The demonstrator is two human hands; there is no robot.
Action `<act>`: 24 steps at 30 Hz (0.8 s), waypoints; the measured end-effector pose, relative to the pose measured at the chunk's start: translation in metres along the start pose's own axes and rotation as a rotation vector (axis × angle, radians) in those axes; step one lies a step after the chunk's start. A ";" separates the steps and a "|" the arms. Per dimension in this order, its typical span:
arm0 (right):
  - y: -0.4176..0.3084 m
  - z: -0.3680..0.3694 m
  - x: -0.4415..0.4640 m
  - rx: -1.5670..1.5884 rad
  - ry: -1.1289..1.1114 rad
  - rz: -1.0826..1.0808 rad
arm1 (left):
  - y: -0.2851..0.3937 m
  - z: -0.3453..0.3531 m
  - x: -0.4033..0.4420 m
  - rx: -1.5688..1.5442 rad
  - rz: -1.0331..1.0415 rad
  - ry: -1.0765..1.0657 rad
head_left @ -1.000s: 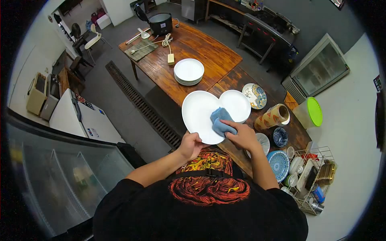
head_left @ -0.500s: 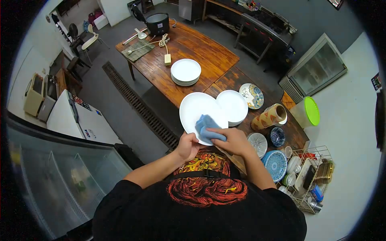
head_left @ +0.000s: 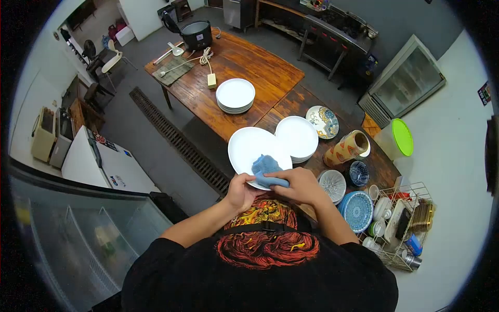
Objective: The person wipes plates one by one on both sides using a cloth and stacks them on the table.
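White plate [head_left: 244, 145] is held up in front of the body. Labels are seen on the black rice cooker [head_left: 197, 36] and white freezer [head_left: 110, 158], but they are too tiny to be read. The plate's near edge is pinched by the left hand [head_left: 241, 193], and a blue cloth [head_left: 265, 164] is gripped by the right hand [head_left: 300, 186] against its top. Some left fingertips are hidden, and the line between the plate and the plate stack [head_left: 299, 136] on the desk [head_left: 266, 117] is hard to see

Open black cooker [head_left: 197, 37] on wooden table [head_left: 260, 60], white freezer [head_left: 88, 164], green-lidded bin [head_left: 399, 137]
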State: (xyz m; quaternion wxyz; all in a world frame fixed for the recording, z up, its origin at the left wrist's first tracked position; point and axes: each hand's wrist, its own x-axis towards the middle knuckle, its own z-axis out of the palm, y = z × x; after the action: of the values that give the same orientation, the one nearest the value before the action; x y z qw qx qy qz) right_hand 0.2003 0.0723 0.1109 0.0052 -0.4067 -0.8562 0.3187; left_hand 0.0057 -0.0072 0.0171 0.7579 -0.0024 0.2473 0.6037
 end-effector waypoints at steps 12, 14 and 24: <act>0.029 -0.005 -0.007 0.280 -0.081 -0.058 | -0.004 0.012 -0.004 0.154 0.008 -0.029; 0.036 0.000 -0.012 0.285 -0.082 -0.047 | -0.007 0.011 -0.006 0.148 -0.009 -0.026; 0.094 -0.012 0.000 0.087 -0.033 0.113 | -0.020 0.015 -0.014 0.269 0.007 0.095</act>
State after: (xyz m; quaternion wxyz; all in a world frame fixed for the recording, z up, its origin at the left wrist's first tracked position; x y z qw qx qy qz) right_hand 0.2686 0.1228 0.0690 -0.0095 -0.4484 -0.8172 0.3620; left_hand 0.0271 -0.0211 0.0298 0.7367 0.0715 0.3614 0.5671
